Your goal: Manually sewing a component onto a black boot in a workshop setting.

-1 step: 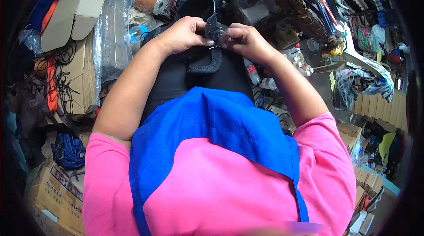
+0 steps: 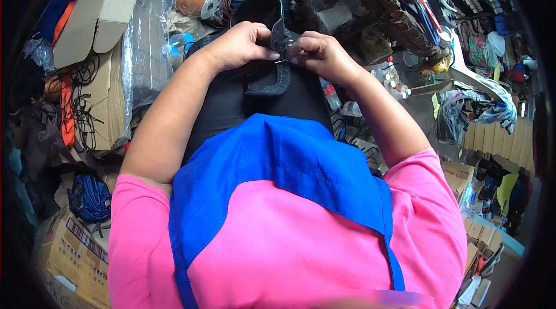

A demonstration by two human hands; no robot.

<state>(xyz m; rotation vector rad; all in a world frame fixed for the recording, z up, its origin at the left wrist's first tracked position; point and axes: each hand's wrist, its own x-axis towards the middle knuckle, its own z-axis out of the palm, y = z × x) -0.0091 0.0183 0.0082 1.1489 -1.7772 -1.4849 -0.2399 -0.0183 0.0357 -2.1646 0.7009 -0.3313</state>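
A black, leather-like piece (image 2: pixel 278 32) with small holes along its edge stands between my hands, above my lap. Its lower part curves round into a flap (image 2: pixel 267 89) with stitching along the border. My left hand (image 2: pixel 243 47) is closed on the near side of this piece, thumb pointing right. Close by on the right, the fingers of my right hand (image 2: pixel 324 55) are pinched together at the edge of the piece; what they hold is hidden. A thin, shiny, needle-like sliver (image 2: pixel 279 62) shows between the two hands. Dark trousers and a blue apron (image 2: pixel 272 147) lie beneath.
A spool of orange cord (image 2: pixel 197 3) lies beyond my left hand. Flattened cardboard (image 2: pixel 110 8) and clear plastic wrap stand at the left. Several plastic bottles (image 2: pixel 330 95) lie by my right forearm. A white curved frame (image 2: pixel 463 66) and heaped goods fill the right.
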